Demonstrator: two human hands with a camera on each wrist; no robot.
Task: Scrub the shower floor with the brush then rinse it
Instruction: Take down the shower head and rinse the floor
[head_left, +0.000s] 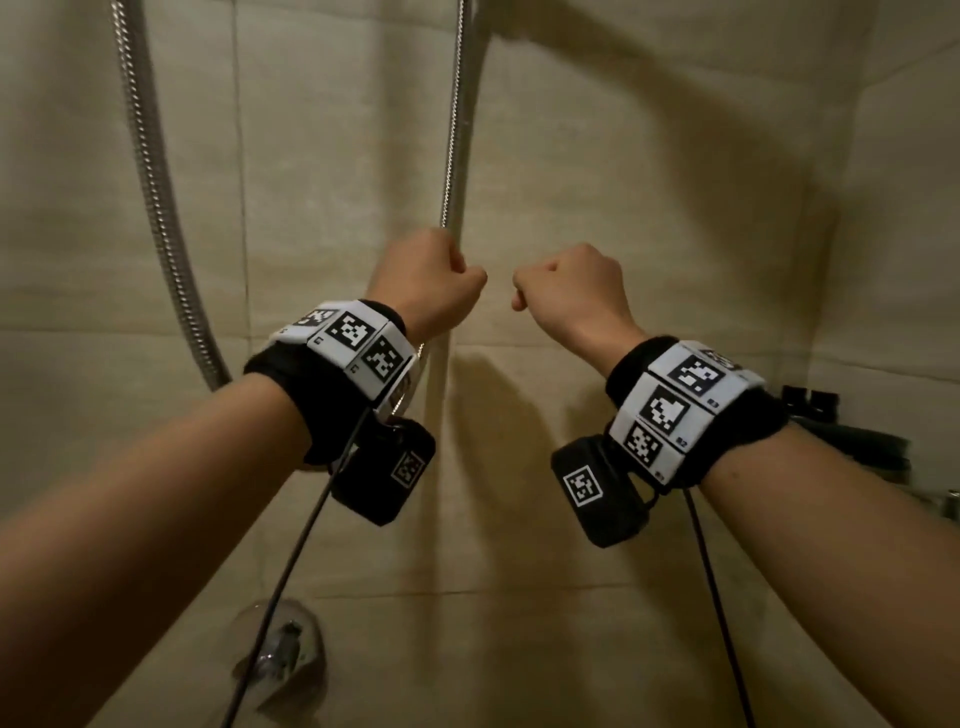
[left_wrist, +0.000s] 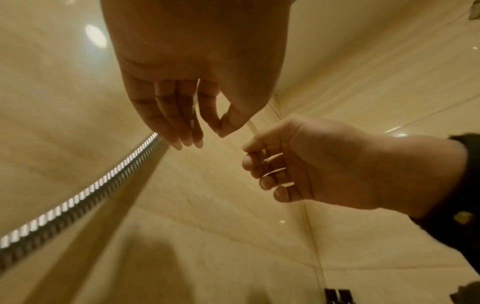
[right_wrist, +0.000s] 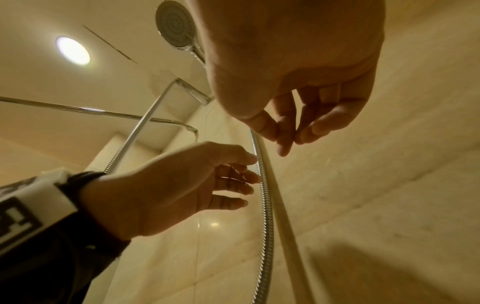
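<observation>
bathroom shower | tiled wall | shower head | metal hose

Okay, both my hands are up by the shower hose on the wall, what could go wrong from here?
1. Neither hand grips anything: the left hand has loosely spread fingers beside the hose, and the right hand is empty. A hasty grab might miss the hose.
2. The shower head hangs above; tugging the hose could pull it down towards you.
3. Wrist cables dangle near the wall tap and might catch on it.
</observation>
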